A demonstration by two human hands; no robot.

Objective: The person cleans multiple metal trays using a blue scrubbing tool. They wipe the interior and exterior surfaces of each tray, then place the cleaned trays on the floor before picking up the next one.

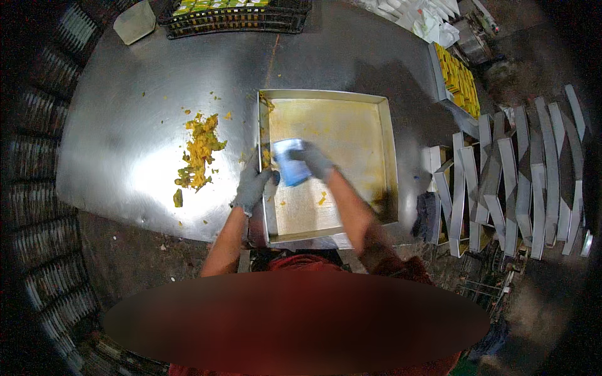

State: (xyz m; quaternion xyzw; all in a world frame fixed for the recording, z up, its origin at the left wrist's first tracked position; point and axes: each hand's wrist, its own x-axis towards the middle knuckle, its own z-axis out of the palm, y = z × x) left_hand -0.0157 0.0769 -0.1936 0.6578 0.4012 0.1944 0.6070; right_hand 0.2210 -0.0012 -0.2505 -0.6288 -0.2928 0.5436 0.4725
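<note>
A square, shallow metal tray (338, 127) rests on the steel table in front of me, its inside smeared with yellow residue. My left hand (252, 185), in a grey glove, grips the tray's left wall. Inside the tray, my gloved right hand (314, 157) holds a flat rectangular scraper (290, 164), bluish-white and blurred, near the left side. Small yellow crumbs (322, 198) lie on the tray's floor, and more cling along its left wall. To the left of the tray, a heap of yellow and greenish-brown scraps (201, 152) is spread on the tabletop.
Many empty-looking metal trays (508, 183) stand on edge at the right. Behind them sits a tray of yellow pieces (456, 80). A black plastic crate (235, 21) with green-and-yellow packs and a pale flat plate (135, 22) lie along the far edge. Stacked crates (40, 202) line the left.
</note>
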